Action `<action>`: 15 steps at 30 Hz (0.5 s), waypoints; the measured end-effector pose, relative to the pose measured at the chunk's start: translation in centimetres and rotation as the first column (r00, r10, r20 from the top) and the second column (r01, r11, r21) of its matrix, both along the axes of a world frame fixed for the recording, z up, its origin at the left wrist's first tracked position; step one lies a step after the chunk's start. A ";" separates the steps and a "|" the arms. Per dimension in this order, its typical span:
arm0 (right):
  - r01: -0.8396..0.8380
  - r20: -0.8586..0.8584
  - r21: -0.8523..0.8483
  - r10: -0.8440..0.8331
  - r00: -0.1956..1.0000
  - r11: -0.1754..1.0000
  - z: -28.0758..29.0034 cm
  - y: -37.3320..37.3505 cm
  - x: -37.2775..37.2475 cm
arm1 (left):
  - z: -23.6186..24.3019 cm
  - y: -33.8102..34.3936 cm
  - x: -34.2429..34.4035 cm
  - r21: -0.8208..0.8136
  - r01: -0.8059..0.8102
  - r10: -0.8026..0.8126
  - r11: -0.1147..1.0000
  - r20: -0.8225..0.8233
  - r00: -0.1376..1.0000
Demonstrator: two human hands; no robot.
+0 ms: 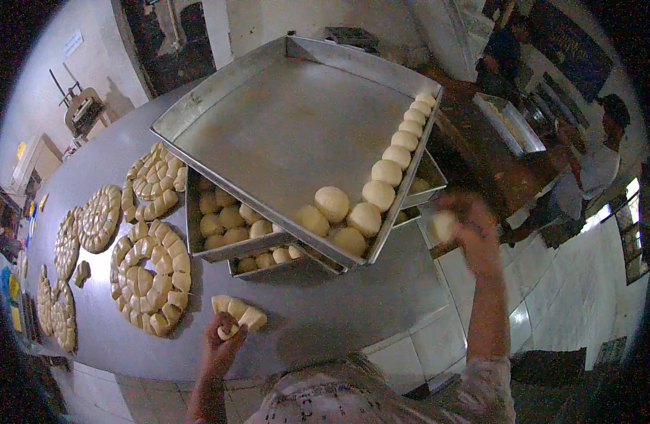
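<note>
left hand (222, 338): bare, no glove, no ring or watch seen
right hand (470, 225): bare, blurred
forearms: bare, uncovered to above the elbow
shirt (353, 396): light, pale, small dark printed pattern, short sleeves, loose fit

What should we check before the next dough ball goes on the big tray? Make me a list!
1. Right hand holds a dough ball: ok.
2. Left hand touches a cut dough piece: ok.
3. Top tray has bare space: ok.
4. Ball row lines up along the tray's right wall: ok.
5. Top tray sits steady on the lower trays: cannot tell.
</note>
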State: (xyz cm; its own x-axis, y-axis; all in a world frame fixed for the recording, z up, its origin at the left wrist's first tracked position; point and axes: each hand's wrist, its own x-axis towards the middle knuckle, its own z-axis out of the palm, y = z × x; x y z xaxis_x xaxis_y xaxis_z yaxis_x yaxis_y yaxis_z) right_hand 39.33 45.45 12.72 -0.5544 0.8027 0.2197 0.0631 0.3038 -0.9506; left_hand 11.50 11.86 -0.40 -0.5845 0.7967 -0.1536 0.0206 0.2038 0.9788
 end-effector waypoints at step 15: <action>-0.572 0.239 0.521 0.535 0.810 0.633 3.8 -15.0 -10.5 | 3.9 0.4 0.3 -0.331 0.422 -0.537 0.844 -0.510 0.672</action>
